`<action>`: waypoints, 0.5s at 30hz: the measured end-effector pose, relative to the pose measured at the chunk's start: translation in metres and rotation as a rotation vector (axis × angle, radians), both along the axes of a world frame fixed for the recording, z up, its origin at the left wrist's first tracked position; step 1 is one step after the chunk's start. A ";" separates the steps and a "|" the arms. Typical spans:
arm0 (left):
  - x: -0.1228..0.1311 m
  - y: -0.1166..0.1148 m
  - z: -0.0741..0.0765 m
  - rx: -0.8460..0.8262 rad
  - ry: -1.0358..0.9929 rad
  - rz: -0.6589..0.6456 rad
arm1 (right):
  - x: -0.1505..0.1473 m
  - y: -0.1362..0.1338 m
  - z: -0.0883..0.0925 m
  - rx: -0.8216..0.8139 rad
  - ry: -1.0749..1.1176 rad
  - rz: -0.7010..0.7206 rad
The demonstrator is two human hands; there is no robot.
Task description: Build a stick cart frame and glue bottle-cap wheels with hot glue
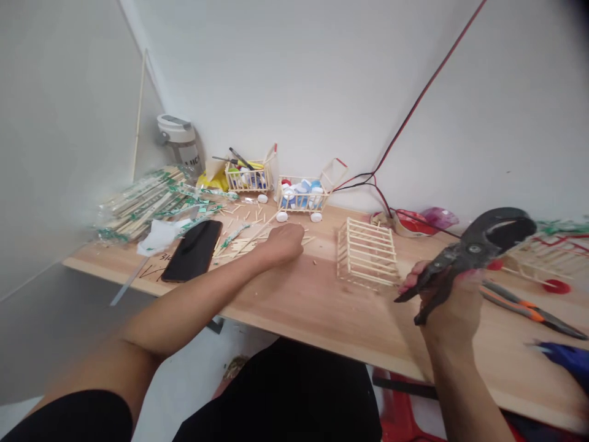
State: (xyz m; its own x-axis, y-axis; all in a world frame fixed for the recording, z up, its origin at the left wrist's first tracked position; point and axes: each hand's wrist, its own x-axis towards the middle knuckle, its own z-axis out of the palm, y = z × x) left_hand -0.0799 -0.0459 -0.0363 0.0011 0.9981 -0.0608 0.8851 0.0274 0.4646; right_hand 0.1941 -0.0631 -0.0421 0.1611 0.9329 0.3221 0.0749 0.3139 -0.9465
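My left hand (286,244) is closed, knuckles up, low over short wooden sticks (243,244) scattered on the table; its fingertips are hidden, so I cannot make out what is in them. Raised above the table on the right, my right hand (453,301) grips dark pliers-like cutters (473,248), with a curved head at the upper right and two narrow ends at the lower left. Between my hands lies a small cage-like frame (368,252) of glued wooden sticks. Behind my left hand stands a stick cart (301,195) on white wheels, filled with blue and white bottle caps.
Another stick cart (248,178) holds pens and caps. Bundled chopsticks in wrappers (147,199), a black phone (193,250) and a lidded cup (180,138) are at left. Orange-handled pliers (534,310) lie at right, near a red wheel (556,286). A red-black cable (427,86) runs along the wall.
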 end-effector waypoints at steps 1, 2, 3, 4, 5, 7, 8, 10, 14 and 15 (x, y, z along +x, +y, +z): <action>0.001 0.000 0.001 -0.011 -0.004 -0.003 | 0.000 0.000 0.000 0.001 0.058 -0.004; 0.002 0.000 0.001 -0.019 -0.012 -0.005 | 0.001 -0.001 0.000 0.005 0.098 -0.006; 0.003 0.000 0.001 -0.021 -0.024 -0.005 | 0.002 -0.002 0.001 0.021 0.122 -0.015; 0.003 -0.001 0.000 -0.018 -0.041 -0.004 | 0.003 -0.002 0.001 0.036 0.140 -0.027; 0.002 -0.001 0.000 -0.011 -0.063 -0.002 | 0.005 -0.003 0.002 0.049 0.155 -0.041; -0.001 -0.003 -0.002 0.011 -0.126 -0.003 | 0.009 -0.003 0.003 0.072 0.171 -0.072; -0.003 -0.004 -0.002 0.022 -0.167 -0.008 | 0.011 -0.002 0.003 0.078 0.174 -0.083; -0.010 -0.007 -0.001 0.029 -0.270 -0.041 | 0.016 0.000 0.003 0.081 0.181 -0.095; -0.019 -0.012 -0.001 -0.048 -0.546 -0.162 | 0.022 0.005 -0.003 0.026 0.237 -0.131; -0.020 -0.013 -0.003 -0.059 -0.620 -0.176 | 0.023 0.006 -0.005 0.001 0.250 -0.140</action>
